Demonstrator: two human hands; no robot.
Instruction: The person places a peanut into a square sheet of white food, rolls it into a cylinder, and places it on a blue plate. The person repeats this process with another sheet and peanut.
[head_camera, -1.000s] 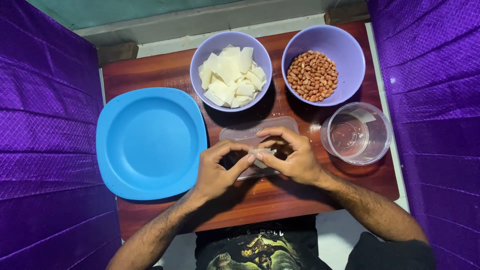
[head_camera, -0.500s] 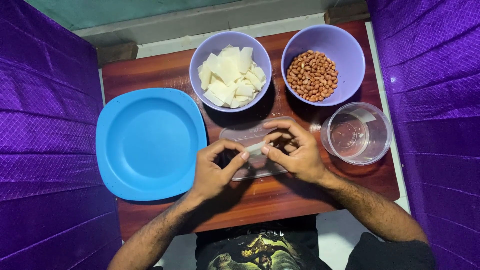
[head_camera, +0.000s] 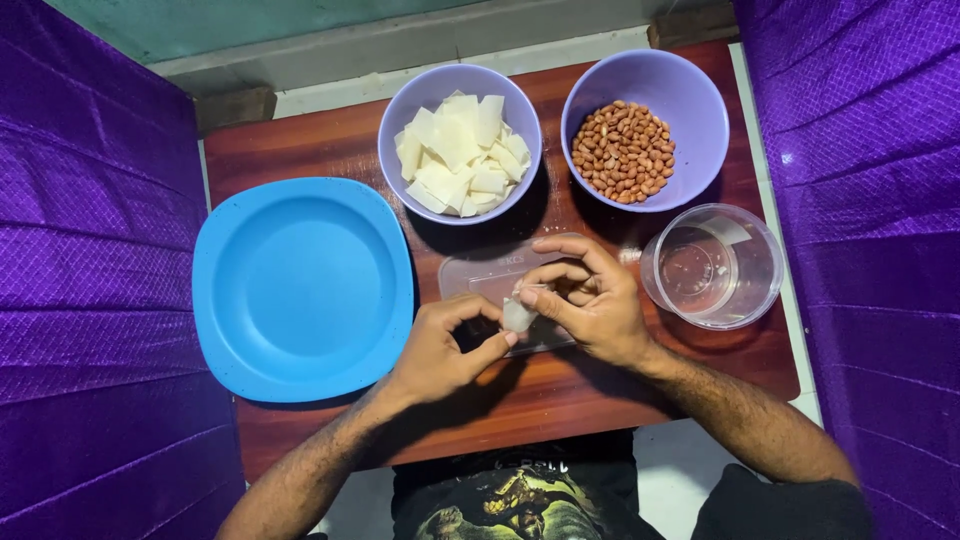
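Observation:
My left hand (head_camera: 440, 350) and my right hand (head_camera: 590, 305) meet over a clear flat plastic lid (head_camera: 480, 275) on the wooden table (head_camera: 330, 150). Between their fingertips they pinch one small pale folded wrapper piece (head_camera: 518, 314). Behind the hands stands a lilac bowl (head_camera: 400, 120) filled with several pale square wrapper pieces (head_camera: 460, 150). To its right a second lilac bowl (head_camera: 700, 110) holds a heap of peanuts (head_camera: 624, 150).
A blue plate (head_camera: 300, 285) lies at the left. A clear round plastic container (head_camera: 712, 265) stands at the right, close to my right hand. Purple quilted cloth (head_camera: 90, 300) walls the table on both sides.
Both hands have shifted slightly and the fingers have worked around the pale piece, which now shows more plainly between the thumbs. Bowls, plate and container have not moved.

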